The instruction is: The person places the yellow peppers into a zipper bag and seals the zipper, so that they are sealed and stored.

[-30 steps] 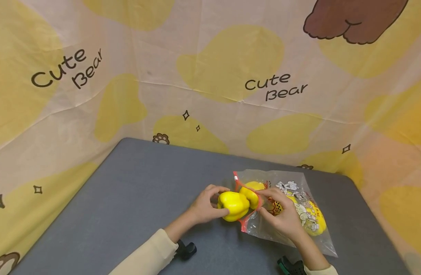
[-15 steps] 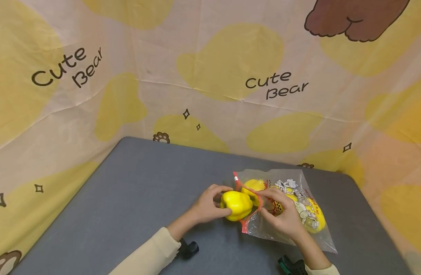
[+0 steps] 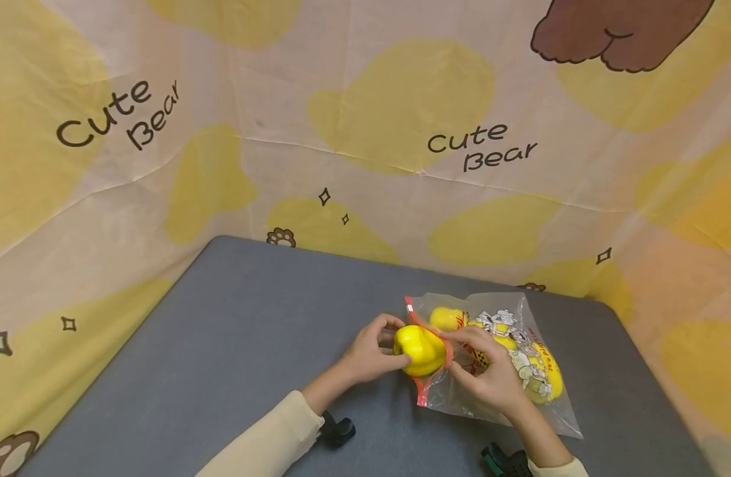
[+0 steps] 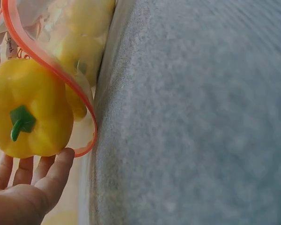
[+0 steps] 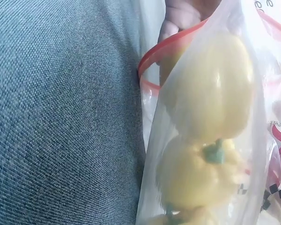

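Observation:
A yellow bell pepper (image 3: 421,351) with a green stem sits in the mouth of a clear zip bag (image 3: 460,401) with a red rim. My left hand (image 3: 371,352) grips the pepper from the left, its fingertips on the stem side in the left wrist view (image 4: 33,190). Thumb and fingers of my right hand (image 3: 492,372) pinch the red rim on the near face of the bag. Inside the bag lie more yellow peppers (image 5: 196,176), partly covered by printed cartoon figures. In the right wrist view, the right hand shows only at the edge.
The grey table (image 3: 270,318) carries the bag near its right side. Printed cloth (image 3: 377,132) hangs behind the table and along both sides. Dark wrist devices (image 3: 338,431) sit at both sleeves.
My left hand has moved right with the pepper, carrying it from outside the bag into its mouth. A pepper at the opening has shifted deeper inside. The right hand has hardly moved.

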`<state>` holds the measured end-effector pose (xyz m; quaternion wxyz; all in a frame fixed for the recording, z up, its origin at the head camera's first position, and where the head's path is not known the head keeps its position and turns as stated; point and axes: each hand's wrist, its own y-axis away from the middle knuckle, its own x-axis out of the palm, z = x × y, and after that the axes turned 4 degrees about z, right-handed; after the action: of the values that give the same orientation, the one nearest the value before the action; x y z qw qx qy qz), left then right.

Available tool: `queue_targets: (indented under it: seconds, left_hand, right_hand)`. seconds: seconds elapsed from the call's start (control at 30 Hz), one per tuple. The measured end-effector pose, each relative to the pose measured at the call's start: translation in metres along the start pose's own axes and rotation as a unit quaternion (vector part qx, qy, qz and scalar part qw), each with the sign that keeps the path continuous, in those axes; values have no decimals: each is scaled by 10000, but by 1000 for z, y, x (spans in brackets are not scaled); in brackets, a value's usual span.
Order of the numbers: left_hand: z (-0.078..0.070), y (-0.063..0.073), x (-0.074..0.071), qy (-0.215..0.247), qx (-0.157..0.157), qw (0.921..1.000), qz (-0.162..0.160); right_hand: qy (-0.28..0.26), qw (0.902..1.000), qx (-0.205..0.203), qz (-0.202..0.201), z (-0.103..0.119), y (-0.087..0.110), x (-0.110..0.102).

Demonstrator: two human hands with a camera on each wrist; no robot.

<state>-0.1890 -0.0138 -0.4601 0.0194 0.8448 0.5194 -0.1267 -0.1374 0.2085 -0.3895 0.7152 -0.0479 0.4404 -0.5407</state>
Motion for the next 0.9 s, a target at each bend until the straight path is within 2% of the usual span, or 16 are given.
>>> queue_targets:
  seconds: [0.17,0.43,0.77,0.9]
  left_hand:
    - [-2,0,1,-19,40,9999,97]
    - [-5,-3,9,-179,10,9998,-76]
    - [-5,-7,19,-97,-82,9999,-36]
    - [-6,-7,20,-286,-75,9995,-66]
  right_hand:
    - [-32,10000,-2,46,-1,0,1]
    - [-51,10000,25,60,0,0,1]
    - [-214,9997,-98,76,-1,-1,4]
    - [-189,9997,-89,87,0,-1,5]
